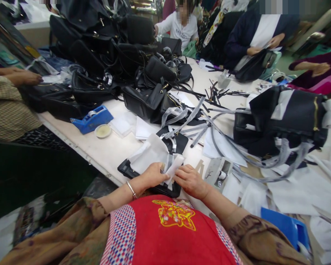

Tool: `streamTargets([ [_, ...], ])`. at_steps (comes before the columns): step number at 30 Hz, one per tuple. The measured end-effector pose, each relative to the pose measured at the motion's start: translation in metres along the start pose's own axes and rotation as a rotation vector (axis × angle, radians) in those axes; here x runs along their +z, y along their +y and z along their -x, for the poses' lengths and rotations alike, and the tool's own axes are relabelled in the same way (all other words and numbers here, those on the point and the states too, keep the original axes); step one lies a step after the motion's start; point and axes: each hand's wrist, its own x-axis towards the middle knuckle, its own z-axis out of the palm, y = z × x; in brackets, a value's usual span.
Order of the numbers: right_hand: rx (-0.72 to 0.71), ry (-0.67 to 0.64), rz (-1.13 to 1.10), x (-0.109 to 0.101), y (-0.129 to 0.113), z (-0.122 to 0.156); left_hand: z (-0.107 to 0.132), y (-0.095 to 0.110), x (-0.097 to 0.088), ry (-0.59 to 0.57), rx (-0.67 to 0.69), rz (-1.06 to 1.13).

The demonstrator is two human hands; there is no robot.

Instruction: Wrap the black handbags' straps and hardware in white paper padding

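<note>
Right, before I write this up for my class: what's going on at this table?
Someone in a red apron has the left hand and right hand on a folded white sheet over a black bag at the table's near edge. A blue tape dispenser and a small round dish sit off to the left, below a heap of bags. Across the table, another person handles a dark bag.

This looks like a bag workshop or factory room. Black handbags (82, 55) lie heaped on a long shared worktable (62, 123), and several people, including a co-worker in a white shirt (174, 27) and another in a dark jacket (237, 44), are around it. A blue tape dispenser (95, 119), plastic-wrapped handles (300, 152) and loose white paper (295, 189) clutter the top.
</note>
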Motion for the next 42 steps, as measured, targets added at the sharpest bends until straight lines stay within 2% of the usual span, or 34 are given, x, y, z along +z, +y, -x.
streamTargets([
  [5,-0.093,-0.084,0.048,-0.01,-0.001,-0.027,0.006,-0.002,0.013,0.06,0.059,-0.135],
  [11,0.01,-0.097,-0.052,0.004,0.012,-0.037,0.011,-0.003,0.009,-0.018,0.101,-0.21],
  [14,0.027,-0.099,-0.093,0.008,0.018,-0.038,0.011,-0.003,0.008,-0.04,0.106,-0.212],
  [19,0.035,-0.102,-0.142,0.01,0.024,-0.041,0.007,-0.004,0.015,0.031,0.046,-0.243],
  [25,0.05,-0.071,-0.223,0.0,0.028,-0.041,0.005,-0.008,0.018,0.04,0.018,-0.201],
  [31,-0.068,-0.17,-0.087,-0.004,0.034,-0.032,0.004,-0.008,0.013,0.005,0.029,-0.133],
  [38,-0.04,-0.092,-0.038,0.012,0.033,-0.023,0.006,-0.009,0.015,0.038,0.069,-0.149],
  [42,-0.029,-0.104,-0.097,0.012,0.031,-0.021,0.009,-0.008,0.015,0.026,0.039,-0.152],
])
